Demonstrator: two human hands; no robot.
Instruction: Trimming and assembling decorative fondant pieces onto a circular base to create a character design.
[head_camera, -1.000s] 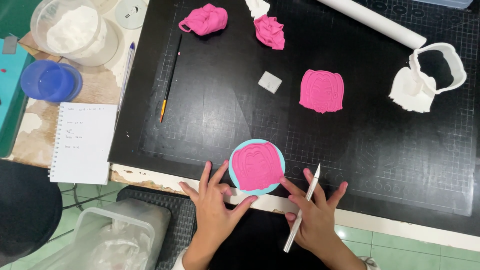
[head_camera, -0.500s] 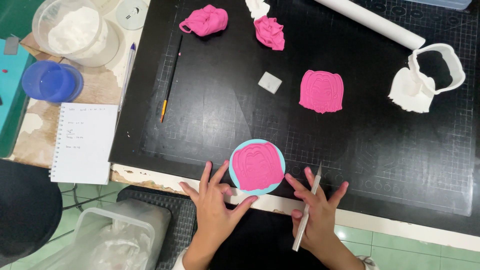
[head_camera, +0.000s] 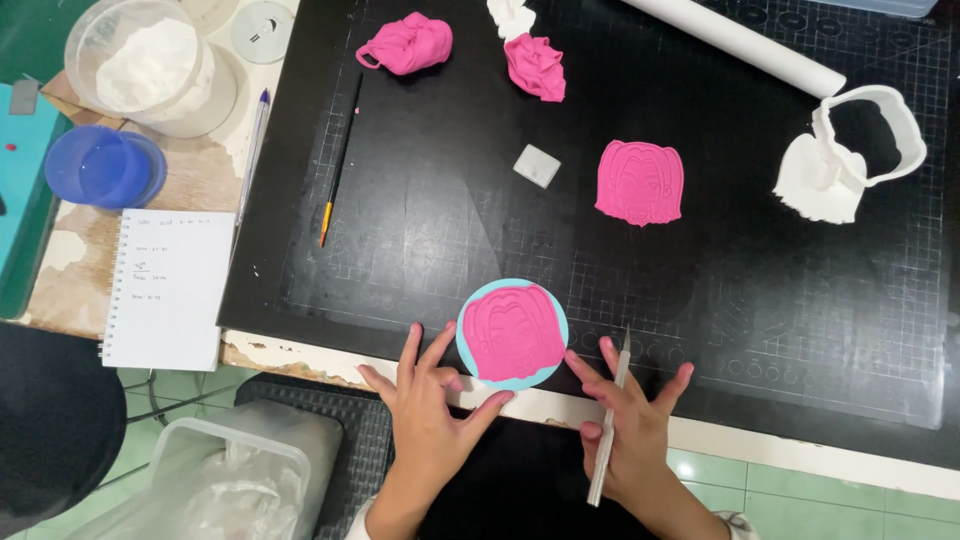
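At the near edge of the black cutting mat, a pink embossed clay piece lay seated on a light blue round disc, already pressed with its ridged pattern and trimmed to shape. The left hand had its fingers spread, fingertips touching the disc's lower left rim; its grip was released, closed on nothing. The right hand rested just beside the disc on the right, its grip loosely grasping a thin white modelling tool that lay along the palm. A second pink embossed piece sat farther back on the mat with no disc under it, so that one appeared cut but not yet mounted. Two crumpled lumps of pink clay lay at the far edge, seemingly unused. A white cutter rested at the right, well apart from both hands. Judging from this, one piece looked nearly finished and another remained.
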